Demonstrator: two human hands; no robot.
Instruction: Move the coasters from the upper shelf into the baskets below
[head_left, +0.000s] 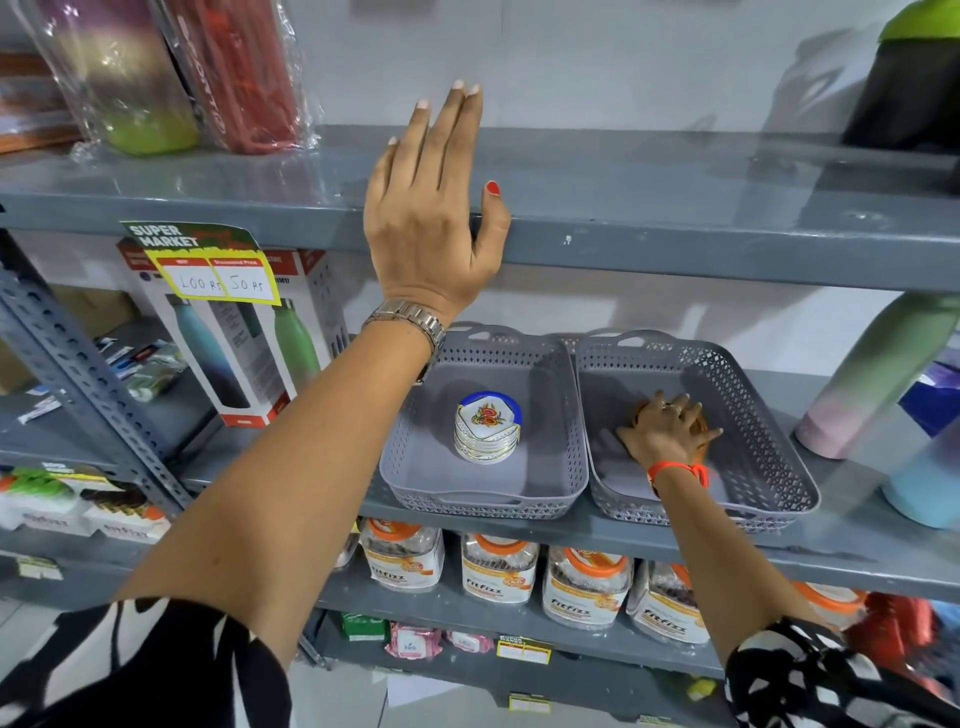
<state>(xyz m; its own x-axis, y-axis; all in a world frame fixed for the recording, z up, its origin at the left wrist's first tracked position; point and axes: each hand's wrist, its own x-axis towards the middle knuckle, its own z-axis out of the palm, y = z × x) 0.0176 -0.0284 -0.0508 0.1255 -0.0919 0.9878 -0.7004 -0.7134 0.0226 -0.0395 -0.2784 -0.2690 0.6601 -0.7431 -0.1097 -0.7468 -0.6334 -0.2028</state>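
Two grey perforated baskets sit side by side on the lower shelf. The left basket holds a stack of white coasters with a blue rim and a floral print. My right hand is inside the right basket, fingers spread over a brownish-orange coaster set that is mostly hidden under the hand. My left hand is raised flat over the front edge of the grey upper shelf, fingers straight and apart, holding nothing. No coasters show on the visible part of the upper shelf.
Wrapped bottles stand at the upper shelf's left and a dark bottle with a green lid at its right. Boxed bottles stand left of the baskets, pastel bottles right. Jars line the shelf below.
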